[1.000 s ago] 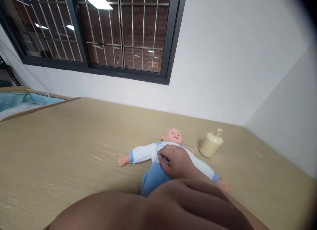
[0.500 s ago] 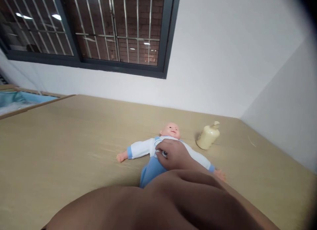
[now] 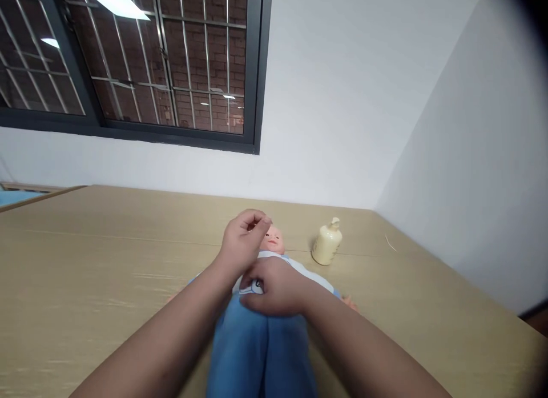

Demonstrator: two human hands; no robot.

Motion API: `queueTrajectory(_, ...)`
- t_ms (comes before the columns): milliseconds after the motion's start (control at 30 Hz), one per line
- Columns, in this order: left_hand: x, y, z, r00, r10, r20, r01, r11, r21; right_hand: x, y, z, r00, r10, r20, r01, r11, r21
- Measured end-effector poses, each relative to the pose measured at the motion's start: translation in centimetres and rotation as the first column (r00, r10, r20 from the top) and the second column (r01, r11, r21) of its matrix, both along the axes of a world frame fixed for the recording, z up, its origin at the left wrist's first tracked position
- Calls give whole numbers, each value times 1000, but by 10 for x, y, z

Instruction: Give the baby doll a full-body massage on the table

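A baby doll (image 3: 266, 335) in a white top and blue trousers lies on its back on the table, its legs toward me. My right hand (image 3: 278, 286) rests on the doll's printed chest, thumb and fingers apart with part of the print showing between them. Above it, my left hand (image 3: 244, 241) is raised beside the doll's head (image 3: 274, 240), covering part of it. The left fingers are curled against the thumb, and I cannot make out whether anything is between them. Both forearms cross over the doll's arms.
A cream pump bottle (image 3: 327, 245) stands upright to the right of the doll's head. The wooden table (image 3: 107, 255) reaches the white wall (image 3: 317, 112) under a barred window (image 3: 180, 61). Something light blue (image 3: 19, 198) shows beyond the left edge. A thin pale strand (image 3: 390, 242) lies at right.
My left arm, a large blur close to the camera before, has extended forward to the doll's head. My right hand stays on the doll's chest. The view has shifted, revealing the blue legs.
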State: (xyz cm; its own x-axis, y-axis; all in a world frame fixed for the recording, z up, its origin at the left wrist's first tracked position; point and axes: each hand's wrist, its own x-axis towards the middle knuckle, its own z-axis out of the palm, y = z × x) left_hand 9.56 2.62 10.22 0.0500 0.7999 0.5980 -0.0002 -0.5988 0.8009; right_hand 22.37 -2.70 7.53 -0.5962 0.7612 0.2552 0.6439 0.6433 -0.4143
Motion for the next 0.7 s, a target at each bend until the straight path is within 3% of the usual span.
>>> queueTrajectory(67,6,27,-22,999,32,16,-28,981,-193,-1,1,1,997,72,-40,-76,992,-97)
queueTrajectory(167,11,52,-48,999,53,12,-46,948,-315,-6,0,3,983,171,-67,-180,968,-176)
queueTrajectory(300,12,67,-67,999,35,-5,-34,908,-418,-13,-4,6,973,221,-72,-232,937,-262)
queueTrajectory(400,11,74,-75,1000,-17,-12,10,890,-457,-15,-5,4,975,175,-138,-216,895,-390)
queueTrajectory(533,10,78,-84,996,-94,8,86,870,-486,-12,6,-8,894,-7,-449,-208,879,-428)
queueTrajectory(600,12,78,-88,990,-134,36,135,857,-498,-6,18,-15,807,-148,-571,-82,931,-357)
queueTrajectory(633,13,77,-90,987,-156,51,160,850,-503,-1,26,-19,766,-228,-602,49,953,-299)
queueTrajectory(700,16,77,-94,981,-181,69,191,844,-501,10,44,-29,679,-352,-644,325,931,-165)
